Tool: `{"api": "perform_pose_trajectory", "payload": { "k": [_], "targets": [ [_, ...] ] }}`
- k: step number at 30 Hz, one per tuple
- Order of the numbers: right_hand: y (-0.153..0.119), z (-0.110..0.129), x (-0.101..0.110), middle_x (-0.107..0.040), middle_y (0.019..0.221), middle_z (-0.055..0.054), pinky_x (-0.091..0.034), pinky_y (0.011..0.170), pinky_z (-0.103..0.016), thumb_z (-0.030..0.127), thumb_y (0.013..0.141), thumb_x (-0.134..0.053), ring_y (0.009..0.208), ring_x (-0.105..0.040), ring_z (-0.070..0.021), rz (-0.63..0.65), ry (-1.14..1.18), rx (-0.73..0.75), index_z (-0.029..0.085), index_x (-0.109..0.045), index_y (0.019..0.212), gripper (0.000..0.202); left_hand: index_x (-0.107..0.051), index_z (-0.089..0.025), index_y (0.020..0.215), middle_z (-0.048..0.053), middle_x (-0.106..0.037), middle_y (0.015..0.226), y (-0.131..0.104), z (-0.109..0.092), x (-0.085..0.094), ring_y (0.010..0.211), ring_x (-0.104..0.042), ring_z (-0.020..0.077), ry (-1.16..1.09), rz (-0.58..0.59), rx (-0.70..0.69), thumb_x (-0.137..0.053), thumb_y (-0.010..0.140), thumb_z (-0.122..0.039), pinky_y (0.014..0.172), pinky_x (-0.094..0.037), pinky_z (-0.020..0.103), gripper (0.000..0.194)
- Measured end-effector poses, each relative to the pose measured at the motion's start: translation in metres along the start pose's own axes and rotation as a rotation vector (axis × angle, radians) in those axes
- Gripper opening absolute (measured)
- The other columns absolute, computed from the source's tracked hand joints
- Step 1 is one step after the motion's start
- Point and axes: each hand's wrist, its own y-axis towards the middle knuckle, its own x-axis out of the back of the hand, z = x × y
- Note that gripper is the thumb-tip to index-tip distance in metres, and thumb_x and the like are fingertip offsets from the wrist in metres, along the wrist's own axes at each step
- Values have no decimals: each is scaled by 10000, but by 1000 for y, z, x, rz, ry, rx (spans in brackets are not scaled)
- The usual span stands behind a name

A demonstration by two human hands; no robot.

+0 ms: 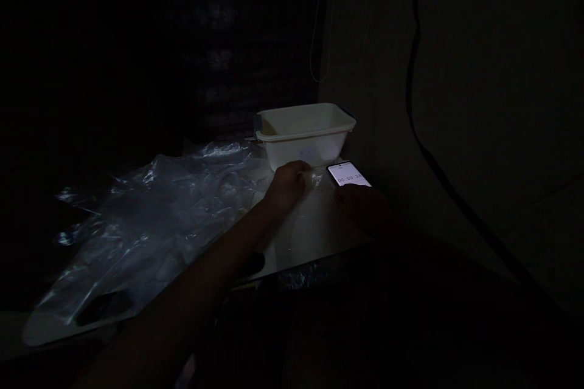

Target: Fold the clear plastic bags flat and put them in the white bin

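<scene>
The scene is very dark. My left hand is on the light tabletop, in front of a white plastic basin. Its fingers are curled beside a bit of clear plastic, and whether they grip it is too dark to tell. My right hand is a dark shape at the lower edge of a phone with a lit screen showing a timer; its fingers are hidden in shadow. A large heap of crumpled clear plastic bags lies to the left of my left hand.
A dark curtain or covering hangs behind the table. On the right wall a thick dark cable runs down, and a thin looped cord hangs behind the basin. A dark object lies near the table's front edge.
</scene>
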Motion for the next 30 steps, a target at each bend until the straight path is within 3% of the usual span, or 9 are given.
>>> {"api": "perform_pose_trajectory", "payload": {
  "k": [5,8,11,14,17,22,27,30],
  "targets": [
    [-2,5,-6,-611,955,-66,-368,620,-241,257,814,-320,843,-544,-166,-79,37,113,193,-573,940,289,-608,-107,776,87,-613,813,-48,4,20,783,-570,161,242,237,-131,-399,720,-100,735,-452,281,216],
    [-2,10,-9,-598,998,-61,-373,652,-248,233,810,-328,877,-531,-165,-130,75,163,203,-566,981,295,-555,-104,969,100,-588,957,-61,10,21,879,-546,161,240,192,-122,-401,725,-103,780,-440,284,288],
    [-1,15,-8,-592,1017,-54,-375,648,-246,221,801,-345,885,-525,-163,-108,86,184,203,-569,986,291,-398,-113,1172,113,-509,1109,-61,17,16,947,-518,155,204,124,-91,-410,718,-100,793,-439,279,455],
    [-1,20,-6,-598,993,-54,-369,627,-246,214,804,-342,879,-523,-167,-106,71,218,203,-574,985,294,-365,-117,1198,105,-490,1116,-55,20,9,982,-496,150,198,131,-131,-406,718,-90,812,-427,263,483],
    [-1,23,-6,-610,939,-63,-355,607,-241,203,811,-332,866,-520,-167,-131,37,265,199,-588,957,295,-397,-147,1174,81,-480,1131,-48,19,2,994,-491,144,225,136,-209,-404,734,-95,817,-419,249,443],
    [-1,19,-9,-608,923,-56,-339,628,-232,220,822,-336,862,-508,-156,-121,14,362,194,-595,910,275,-552,-162,970,67,-539,1052,-38,9,1,808,-575,173,462,216,-232,-363,796,-171,660,-453,287,257],
    [-2,4,-3,-597,887,-98,-318,617,-272,223,831,-301,827,-502,-192,-103,-136,199,164,-589,894,301,-579,-129,850,80,-588,870,-38,7,3,780,-570,183,582,274,-327,-349,814,-163,626,-432,281,234],
    [-3,-2,-5,-591,881,-113,-306,618,-300,226,824,-307,813,-498,-216,-73,-220,192,156,-592,888,300,-585,-126,831,85,-590,849,-40,10,1,807,-558,196,600,273,-359,-362,815,-158,630,-427,291,226]
  ]
}}
